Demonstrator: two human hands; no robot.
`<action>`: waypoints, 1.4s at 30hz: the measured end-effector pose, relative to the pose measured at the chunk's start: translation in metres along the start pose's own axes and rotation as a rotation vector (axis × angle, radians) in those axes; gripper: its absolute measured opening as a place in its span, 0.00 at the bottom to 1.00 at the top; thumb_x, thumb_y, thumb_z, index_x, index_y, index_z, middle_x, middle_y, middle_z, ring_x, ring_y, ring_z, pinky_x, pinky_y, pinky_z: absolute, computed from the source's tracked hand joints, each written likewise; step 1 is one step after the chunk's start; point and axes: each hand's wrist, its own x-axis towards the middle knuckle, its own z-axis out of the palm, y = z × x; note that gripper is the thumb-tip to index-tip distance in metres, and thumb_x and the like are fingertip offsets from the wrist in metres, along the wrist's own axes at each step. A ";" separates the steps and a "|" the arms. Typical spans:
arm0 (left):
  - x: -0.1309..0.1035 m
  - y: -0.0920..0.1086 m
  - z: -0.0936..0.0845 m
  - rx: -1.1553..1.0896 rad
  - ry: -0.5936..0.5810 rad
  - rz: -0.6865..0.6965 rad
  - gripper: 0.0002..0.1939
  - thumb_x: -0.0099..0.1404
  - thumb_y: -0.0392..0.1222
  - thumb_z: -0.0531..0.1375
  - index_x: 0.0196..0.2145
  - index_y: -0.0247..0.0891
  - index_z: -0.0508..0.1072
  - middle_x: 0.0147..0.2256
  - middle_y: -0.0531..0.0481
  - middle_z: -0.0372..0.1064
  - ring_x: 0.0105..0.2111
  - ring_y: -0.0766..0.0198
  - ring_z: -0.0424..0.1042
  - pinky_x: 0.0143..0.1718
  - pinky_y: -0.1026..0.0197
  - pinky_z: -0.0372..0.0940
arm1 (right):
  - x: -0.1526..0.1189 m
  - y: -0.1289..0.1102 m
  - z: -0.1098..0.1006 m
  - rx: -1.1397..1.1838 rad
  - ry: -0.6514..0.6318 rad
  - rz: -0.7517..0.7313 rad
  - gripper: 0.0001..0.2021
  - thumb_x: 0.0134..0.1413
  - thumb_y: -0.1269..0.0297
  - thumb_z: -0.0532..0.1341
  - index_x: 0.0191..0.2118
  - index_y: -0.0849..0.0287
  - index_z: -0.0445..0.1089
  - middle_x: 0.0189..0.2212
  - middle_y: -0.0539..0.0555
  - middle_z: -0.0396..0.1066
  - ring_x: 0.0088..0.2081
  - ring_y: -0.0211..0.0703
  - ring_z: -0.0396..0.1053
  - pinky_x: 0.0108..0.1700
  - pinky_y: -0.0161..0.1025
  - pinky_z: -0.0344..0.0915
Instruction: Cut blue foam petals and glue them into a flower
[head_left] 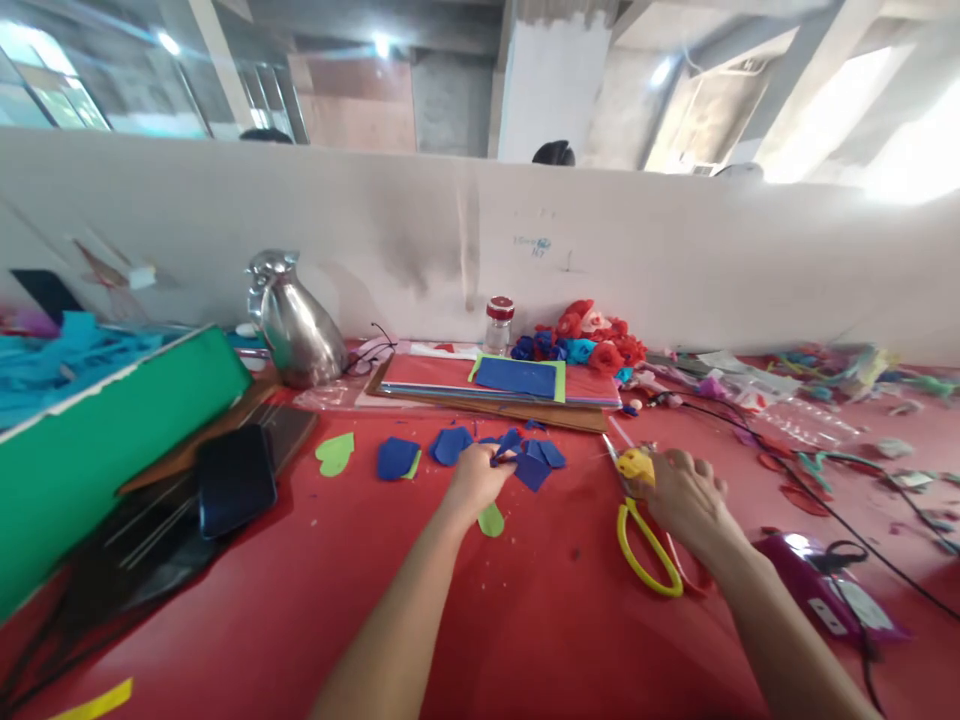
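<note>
My left hand [484,478] is closed in a pinch on dark blue paper pieces [531,470], just above the red table. Below it lies a light green petal-shaped paper [491,520]. More blue cut pieces [397,457] lie to its left, with a green paper heart [335,455] beyond them. My right hand [691,500] rests knuckles up with fingers curled, beside yellow-handled scissors [651,560]. Against its fingertips is a crumpled yellow bundle [636,467]; the hand hides what its fingers hold, if anything.
A paper stack [427,375], a lidded jar [500,325] and red and blue paper flowers [592,340] stand behind. At left are a steel jug [296,320], a phone [236,480] and a green box [127,450]. Cables and a purple device [832,585] lie right.
</note>
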 end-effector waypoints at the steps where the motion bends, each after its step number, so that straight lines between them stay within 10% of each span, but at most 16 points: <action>1: 0.000 0.001 -0.002 0.024 -0.005 0.032 0.07 0.55 0.36 0.59 0.29 0.38 0.77 0.31 0.50 0.76 0.36 0.59 0.73 0.38 0.62 0.63 | 0.003 -0.012 -0.001 0.014 0.031 0.005 0.15 0.52 0.62 0.55 0.44 0.57 0.71 0.46 0.66 0.68 0.44 0.62 0.65 0.39 0.53 0.60; 5: -0.001 0.006 -0.008 0.086 -0.050 0.155 0.09 0.53 0.33 0.59 0.30 0.40 0.78 0.33 0.51 0.77 0.36 0.60 0.72 0.38 0.63 0.63 | 0.016 -0.077 -0.008 0.301 -0.095 -0.291 0.16 0.47 0.62 0.59 0.44 0.50 0.72 0.47 0.56 0.72 0.48 0.56 0.65 0.45 0.50 0.60; 10: -0.007 0.011 -0.011 0.225 -0.037 0.163 0.09 0.53 0.31 0.59 0.31 0.41 0.77 0.29 0.53 0.75 0.33 0.63 0.71 0.36 0.65 0.62 | 0.025 -0.122 -0.005 0.441 -0.282 -0.261 0.05 0.45 0.65 0.60 0.26 0.53 0.74 0.27 0.53 0.75 0.34 0.51 0.71 0.36 0.43 0.61; 20: -0.006 0.009 -0.003 0.153 -0.073 0.166 0.13 0.53 0.28 0.58 0.36 0.39 0.73 0.36 0.52 0.74 0.33 0.65 0.70 0.36 0.66 0.61 | 0.018 -0.110 -0.001 0.655 -0.264 -0.233 0.11 0.46 0.70 0.57 0.27 0.51 0.78 0.27 0.50 0.77 0.31 0.45 0.72 0.33 0.35 0.61; 33: -0.007 0.009 -0.001 -0.300 0.140 0.025 0.13 0.63 0.47 0.52 0.33 0.37 0.72 0.28 0.51 0.67 0.30 0.66 0.65 0.36 0.64 0.62 | 0.028 -0.095 0.008 1.670 -0.047 0.455 0.09 0.38 0.56 0.67 0.22 0.56 0.75 0.24 0.51 0.76 0.25 0.39 0.67 0.30 0.35 0.65; 42: -0.009 0.013 0.014 -0.458 0.063 -0.024 0.17 0.57 0.56 0.57 0.31 0.37 0.70 0.30 0.50 0.70 0.30 0.67 0.67 0.36 0.63 0.62 | 0.025 -0.102 -0.002 1.857 -0.098 0.507 0.12 0.32 0.53 0.71 0.19 0.55 0.72 0.21 0.52 0.73 0.24 0.39 0.66 0.28 0.36 0.65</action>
